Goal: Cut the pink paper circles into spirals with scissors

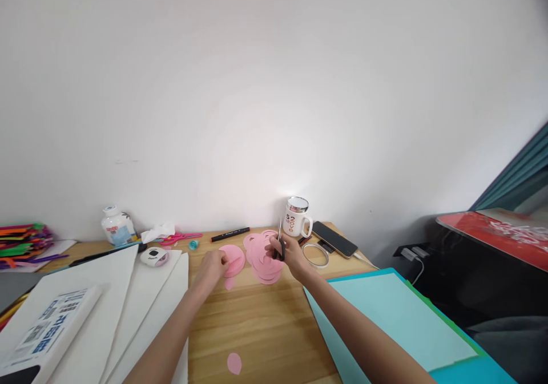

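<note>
Scissors (pixel 280 242) pointing upward near the surface's (pixel 265 321) back edge.
Right hand (pixel 291 253) is holding them, fingers wrapping the handles, by stacked pink circles (pixel 260 261); left hand (pixel 216 267) is resting at a pink disc (pixel 235 263) (cannot tell whether its fingers are pinching paper).

The white mug (pixel 291 224) bears characters resembling "20VO"; lettering on the white box (pixel 53 330), bottle (pixel 117 227) and red panel (pixel 479 227) is unclear.

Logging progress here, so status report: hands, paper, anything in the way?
Left hand at pink paper circle. Right hand holding scissors. Pink paper pile between hands. Mug close beyond right hand.
</note>
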A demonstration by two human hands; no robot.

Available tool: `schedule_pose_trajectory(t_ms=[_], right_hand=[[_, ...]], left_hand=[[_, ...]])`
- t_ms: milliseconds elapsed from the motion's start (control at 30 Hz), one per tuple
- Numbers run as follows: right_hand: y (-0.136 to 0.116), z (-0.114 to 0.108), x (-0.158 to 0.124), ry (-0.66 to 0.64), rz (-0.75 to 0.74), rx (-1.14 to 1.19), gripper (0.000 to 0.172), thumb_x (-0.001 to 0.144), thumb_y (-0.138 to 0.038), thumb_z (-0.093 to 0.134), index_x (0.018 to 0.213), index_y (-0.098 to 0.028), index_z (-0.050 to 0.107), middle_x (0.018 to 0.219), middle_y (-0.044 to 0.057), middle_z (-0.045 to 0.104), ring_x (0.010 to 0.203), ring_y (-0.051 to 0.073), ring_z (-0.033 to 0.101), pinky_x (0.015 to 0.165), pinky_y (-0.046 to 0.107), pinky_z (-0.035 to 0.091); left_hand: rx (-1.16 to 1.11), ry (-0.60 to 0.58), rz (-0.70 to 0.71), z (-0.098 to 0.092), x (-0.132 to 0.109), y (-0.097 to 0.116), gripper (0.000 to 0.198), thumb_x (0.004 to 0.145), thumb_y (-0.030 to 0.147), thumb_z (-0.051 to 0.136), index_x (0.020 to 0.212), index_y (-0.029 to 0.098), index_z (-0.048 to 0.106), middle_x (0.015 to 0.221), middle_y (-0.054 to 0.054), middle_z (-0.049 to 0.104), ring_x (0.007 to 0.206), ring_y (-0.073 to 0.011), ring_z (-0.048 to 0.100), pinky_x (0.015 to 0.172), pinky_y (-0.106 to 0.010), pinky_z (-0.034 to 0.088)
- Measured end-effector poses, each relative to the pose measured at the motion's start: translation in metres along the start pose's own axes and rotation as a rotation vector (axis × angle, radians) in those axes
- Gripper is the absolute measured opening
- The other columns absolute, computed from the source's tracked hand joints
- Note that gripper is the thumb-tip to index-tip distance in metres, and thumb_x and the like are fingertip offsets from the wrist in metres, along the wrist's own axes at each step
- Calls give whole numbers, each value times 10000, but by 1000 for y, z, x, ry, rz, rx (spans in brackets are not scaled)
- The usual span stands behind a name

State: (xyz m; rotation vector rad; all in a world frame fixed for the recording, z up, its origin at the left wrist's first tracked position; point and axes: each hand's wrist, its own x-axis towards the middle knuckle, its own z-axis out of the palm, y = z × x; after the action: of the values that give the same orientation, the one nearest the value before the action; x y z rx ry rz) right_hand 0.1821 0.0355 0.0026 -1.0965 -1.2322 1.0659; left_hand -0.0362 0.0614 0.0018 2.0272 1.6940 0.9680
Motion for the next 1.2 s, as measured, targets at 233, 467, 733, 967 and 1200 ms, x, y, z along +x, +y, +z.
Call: schedule_pose_trajectory(t_ms=[233,467,733,967,1200], right_hand=[[-1,21,-24,-47,42,194,435,576,-450,731,847,-167,541,616,2,605,556,159,585,551,285,445],[10,25,-24,44,-14,226,366,567,-399,746,761,-187,519,584,-53,493,523,108,460,493,227,371],[19,29,-27,-130,-33,185,315,684,-429,662,819,-186,513,601,-27,525,532,119,465,502,235,360],[11,38,-42,-427,-36,202,398,664,-503,660,869,-175,567,668,-6,535,568,119,430,531,238,335],[15,43,-48,-405,21,266,389,661,-493,671,866,-181,562,648,-15,503,554,110,376,514,231,283]], left_hand=[[-612,174,-107,-9,-8,32,242,756,381,467,842,158,505,731,-47,643,592,-165,610,599,-292,475],[-889,-166,-173,5,-34,54,286,658,397,617,779,150,539,625,-16,646,478,-148,603,486,-258,488],[-758,-267,-277,16,-35,43,446,665,508,585,442,122,559,317,-23,511,272,-105,454,316,-198,350],[-964,-25,-301,9,-29,56,355,677,445,614,519,129,577,387,1,535,345,-92,451,359,-192,354],[-772,20,-354,15,-39,45,468,685,522,569,403,158,485,317,23,437,318,-77,370,349,-196,306]])
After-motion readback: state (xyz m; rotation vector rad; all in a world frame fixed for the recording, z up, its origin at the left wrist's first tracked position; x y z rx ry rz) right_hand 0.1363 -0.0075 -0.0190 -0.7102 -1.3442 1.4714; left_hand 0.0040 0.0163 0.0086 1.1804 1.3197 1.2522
